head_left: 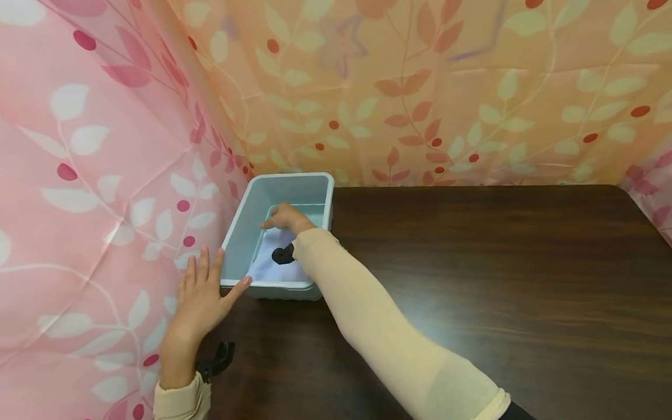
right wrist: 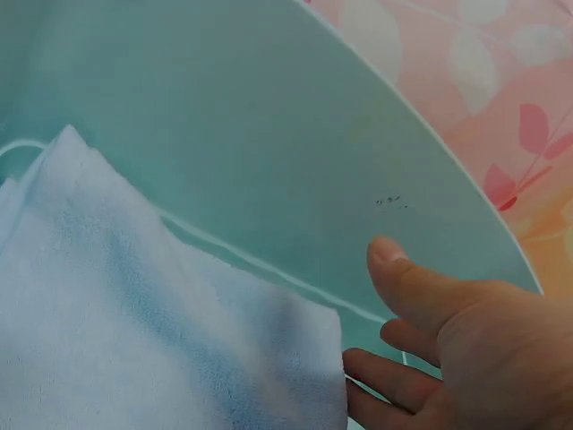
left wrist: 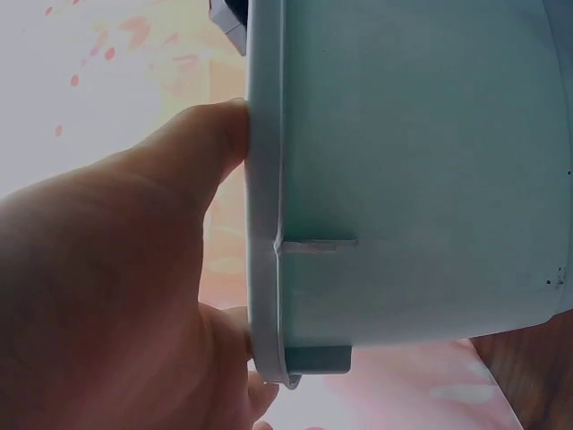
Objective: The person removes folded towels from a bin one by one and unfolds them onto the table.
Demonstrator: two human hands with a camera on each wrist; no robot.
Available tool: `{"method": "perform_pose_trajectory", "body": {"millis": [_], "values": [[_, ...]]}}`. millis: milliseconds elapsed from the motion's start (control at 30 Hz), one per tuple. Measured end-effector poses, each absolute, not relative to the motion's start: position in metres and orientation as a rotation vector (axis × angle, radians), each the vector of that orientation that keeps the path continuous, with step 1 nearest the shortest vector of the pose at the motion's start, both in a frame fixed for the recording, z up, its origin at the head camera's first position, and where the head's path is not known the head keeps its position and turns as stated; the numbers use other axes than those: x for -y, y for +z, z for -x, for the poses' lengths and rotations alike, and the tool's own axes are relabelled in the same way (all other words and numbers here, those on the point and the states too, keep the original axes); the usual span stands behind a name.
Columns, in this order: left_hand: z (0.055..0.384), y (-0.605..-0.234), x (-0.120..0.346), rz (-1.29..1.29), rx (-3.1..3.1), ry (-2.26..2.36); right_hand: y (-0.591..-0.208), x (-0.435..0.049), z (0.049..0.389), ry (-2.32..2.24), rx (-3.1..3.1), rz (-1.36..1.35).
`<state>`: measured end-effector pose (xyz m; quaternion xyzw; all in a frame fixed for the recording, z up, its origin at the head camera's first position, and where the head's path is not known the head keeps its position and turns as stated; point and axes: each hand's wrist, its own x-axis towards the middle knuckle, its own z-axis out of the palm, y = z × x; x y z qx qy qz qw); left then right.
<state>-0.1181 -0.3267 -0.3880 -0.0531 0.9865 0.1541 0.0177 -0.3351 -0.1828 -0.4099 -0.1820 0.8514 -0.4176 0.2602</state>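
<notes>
A light blue-grey plastic bin (head_left: 277, 284) stands at the left end of the table, with a pale blue-white cloth (head_left: 265, 269) spread on its floor. My left hand (head_left: 200, 303) rests at the bin's near left corner, fingers stretched along the outside and thumb on the rim. In the left wrist view, that thumb (left wrist: 224, 134) meets the rim beside the bin's outer wall (left wrist: 421, 170). My right hand (head_left: 287, 218) is down inside the bin at the cloth's far edge. Its fingertips (right wrist: 363, 363) come right at the edge of the cloth (right wrist: 170, 313), with the thumb held apart.
The dark wood-grain table (head_left: 472, 280) extends to the right of the bin. A pink leaf-print curtain (head_left: 121, 192) hangs close along the left side, and an orange one (head_left: 446, 93) behind the table. Black straps and mounts (head_left: 216, 360) sit at my wrists.
</notes>
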Motion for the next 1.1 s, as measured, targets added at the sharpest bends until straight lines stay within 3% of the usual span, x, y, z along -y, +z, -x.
{"method": "perform_pose_trajectory", "body": {"millis": [1100], "values": [[0.1192,-0.388,0.3274,0.188,-3.04,0.508,-0.4132,0.1827,0.3409,-1.095,-2.293,0.579]]}}
